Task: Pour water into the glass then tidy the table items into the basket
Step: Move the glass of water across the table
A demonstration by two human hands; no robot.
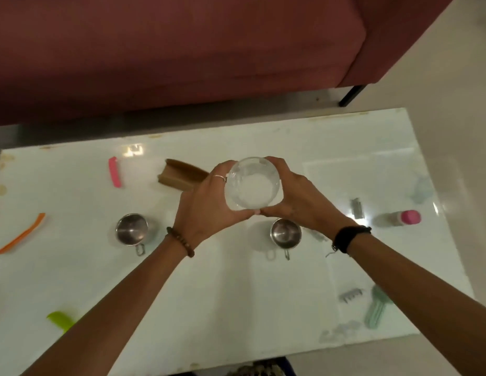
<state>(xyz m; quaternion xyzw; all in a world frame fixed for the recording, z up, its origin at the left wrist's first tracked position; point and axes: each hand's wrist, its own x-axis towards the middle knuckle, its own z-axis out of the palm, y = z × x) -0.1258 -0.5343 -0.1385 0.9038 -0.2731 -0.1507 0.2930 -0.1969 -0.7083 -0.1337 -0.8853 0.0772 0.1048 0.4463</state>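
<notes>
Both hands wrapped around a clear glass [252, 183] at frame centre, held above the white table [209, 294]; left hand [206, 204] on its left side, right hand [296, 199] on its right, thumbs meeting just below the rim nearest the camera. Looking straight down into the glass, can't tell if there's water in it. Ring on a left finger, bead bracelet on the left wrist, dark band on the right. Two steel cups on the table: one [132, 231] left of centre, one [285, 236] just under the right hand, handles pointing toward the camera. Brown box-like thing [182, 176] partly hidden behind the left hand, can't tell what it is. Pink clip [115, 171] upper left, orange strip [22, 237] at far left, green piece [61, 320] lower left. Bottle with pink cap [398, 218] lying on its side at right. Grey hair claw [350, 294] and pale green comb [377, 308] lower right. Dark red sofa [182, 50] fills the top of the frame.
</notes>
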